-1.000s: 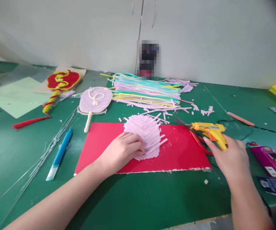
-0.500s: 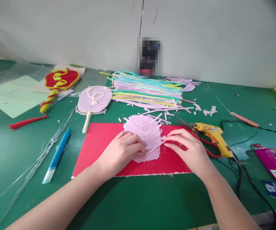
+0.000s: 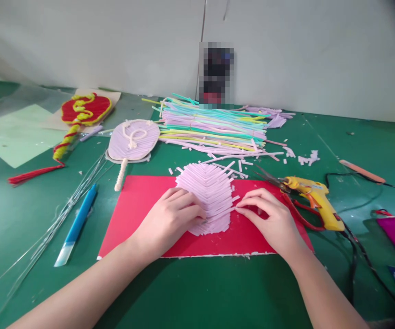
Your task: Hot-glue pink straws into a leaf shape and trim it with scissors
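A pale pink leaf-shaped piece (image 3: 207, 183), made of slanting rows of pipe cleaners, lies on a red board (image 3: 146, 196). My left hand (image 3: 175, 214) rests on its left side with curled fingers, thumb and forefinger closed at the inner end of a pink pipe cleaner (image 3: 223, 212). That pipe cleaner slants across the lower right of the piece. Its outer end, just past the right edge, is pinched between the thumb and fingers of my right hand (image 3: 264, 212). My left fingertips are partly hidden.
Colourful pipe cleaners (image 3: 214, 125) are piled behind the board, with cut scraps nearby. A pink fan (image 3: 134, 139), a red fan (image 3: 86, 109), wires (image 3: 67, 205) and a blue pen-like tool (image 3: 79, 224) lie left. Scissors (image 3: 302, 210) and a yellow glue gun (image 3: 316, 196) lie right.
My right fingertips have come slightly lower and now pinch the outer end of the lower pipe cleaner. My left hand stays on the piece. The view has shifted a little.
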A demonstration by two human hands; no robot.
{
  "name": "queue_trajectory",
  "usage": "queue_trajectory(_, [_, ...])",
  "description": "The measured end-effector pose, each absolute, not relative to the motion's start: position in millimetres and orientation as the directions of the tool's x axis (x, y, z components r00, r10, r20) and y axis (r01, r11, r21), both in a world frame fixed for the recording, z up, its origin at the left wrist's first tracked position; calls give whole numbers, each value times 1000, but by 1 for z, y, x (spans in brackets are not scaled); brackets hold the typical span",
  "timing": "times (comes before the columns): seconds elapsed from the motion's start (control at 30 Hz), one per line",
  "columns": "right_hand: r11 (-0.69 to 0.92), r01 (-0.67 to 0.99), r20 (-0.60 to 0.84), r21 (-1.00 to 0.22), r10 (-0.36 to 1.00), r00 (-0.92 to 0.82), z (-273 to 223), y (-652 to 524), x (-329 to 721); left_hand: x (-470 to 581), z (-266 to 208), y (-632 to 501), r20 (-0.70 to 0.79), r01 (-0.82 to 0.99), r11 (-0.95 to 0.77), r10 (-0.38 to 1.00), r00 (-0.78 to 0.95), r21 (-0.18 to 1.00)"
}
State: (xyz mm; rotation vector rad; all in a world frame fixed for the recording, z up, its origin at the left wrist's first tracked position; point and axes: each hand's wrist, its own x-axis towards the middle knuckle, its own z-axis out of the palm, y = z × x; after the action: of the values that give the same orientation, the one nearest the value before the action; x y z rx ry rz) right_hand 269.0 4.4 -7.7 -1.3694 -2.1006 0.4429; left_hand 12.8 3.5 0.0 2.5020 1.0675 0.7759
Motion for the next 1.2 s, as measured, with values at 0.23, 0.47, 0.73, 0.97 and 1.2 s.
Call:
queue_trajectory(0.23, [435, 711, 316, -552, 899, -304, -8, 6, 269, 13, 1, 3, 349, 584, -652, 755, 555, 483])
queue_trajectory(0.47, [433, 718, 323, -544, 899, -297, -8, 6, 269, 12, -2, 2, 364, 570, -696, 716, 595, 436])
queue_trajectory(0.73, [432, 725, 319, -536, 899, -301, -9, 6, 270, 14, -2, 3, 363, 589, -669, 742, 564, 452])
queue_trajectory(0.97, [429, 724, 307, -540, 902, -305, -10, 6, 271, 14, -1, 4, 361, 586, -678, 734, 576, 443])
queue_trajectory(1.2, [447, 738, 334, -506, 890, -311, -9, 6, 269, 15, -1, 4, 347, 586, -686, 726, 594, 431])
